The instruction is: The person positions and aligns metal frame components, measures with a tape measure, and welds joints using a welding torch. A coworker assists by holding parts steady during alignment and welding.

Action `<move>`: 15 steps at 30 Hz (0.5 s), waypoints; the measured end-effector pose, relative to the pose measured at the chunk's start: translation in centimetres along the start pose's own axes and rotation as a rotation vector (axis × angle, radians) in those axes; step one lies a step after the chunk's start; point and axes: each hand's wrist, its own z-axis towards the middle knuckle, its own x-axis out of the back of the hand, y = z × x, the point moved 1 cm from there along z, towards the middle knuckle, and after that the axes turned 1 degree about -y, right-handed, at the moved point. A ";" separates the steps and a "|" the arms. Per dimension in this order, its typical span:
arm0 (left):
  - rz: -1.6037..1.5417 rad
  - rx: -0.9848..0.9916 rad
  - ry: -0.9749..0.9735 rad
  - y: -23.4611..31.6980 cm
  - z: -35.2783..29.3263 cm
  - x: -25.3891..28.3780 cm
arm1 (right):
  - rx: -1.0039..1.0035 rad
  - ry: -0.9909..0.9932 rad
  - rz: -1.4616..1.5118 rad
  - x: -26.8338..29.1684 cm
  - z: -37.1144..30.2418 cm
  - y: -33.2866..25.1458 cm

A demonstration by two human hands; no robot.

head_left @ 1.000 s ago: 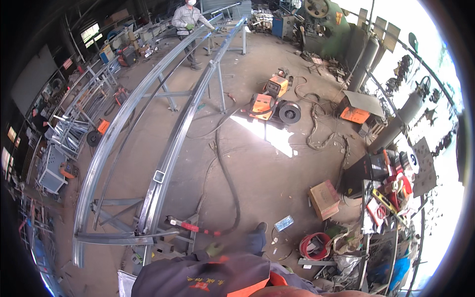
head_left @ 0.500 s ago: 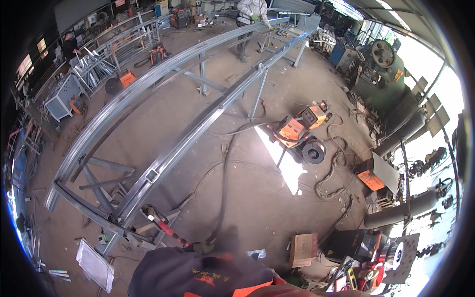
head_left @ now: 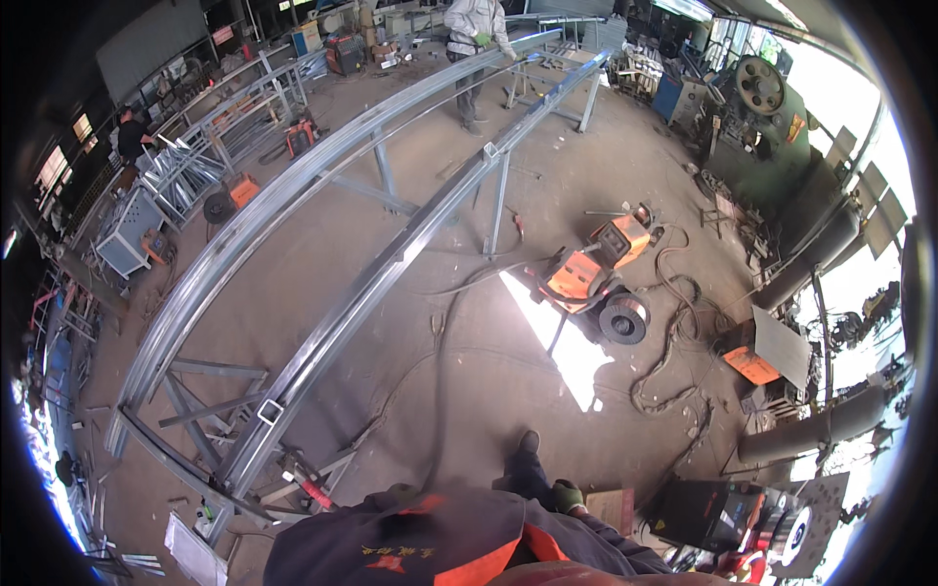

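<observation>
My right hand (head_left: pixel 567 496), in a green glove, hangs by my dark trouser leg near the lower edge. Its fingers look curled in, and nothing shows in them. Of my left hand (head_left: pixel 397 491) only a small dark part shows past the jacket; its fingers are hidden. Left of it a welding torch with a red handle (head_left: pixel 315 491) lies beside the near end of a long steel frame (head_left: pixel 342 337), its rear end covered by my jacket. I cannot tell whether my left hand holds it. A thick dark cable (head_left: pixel 439 391) runs up from beside that hand.
Orange welding machines with a wire spool (head_left: pixel 623 320) stand right of the frame, hoses around them. A cardboard box (head_left: pixel 612 510) and a black machine (head_left: pixel 699 513) are at lower right. A gloved co-worker (head_left: pixel 476 44) stands at the frame's far end; another person (head_left: pixel 132 135) is far left.
The view has shifted, so the frame's near end and the torch sit lower. My right hand and one leg have come into view. The far co-worker stays beside the frame.
</observation>
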 end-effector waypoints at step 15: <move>0.451 -0.423 0.379 31.5 12.8 -13.0 | -0.366 -0.335 0.475 19.5 29.0 9.0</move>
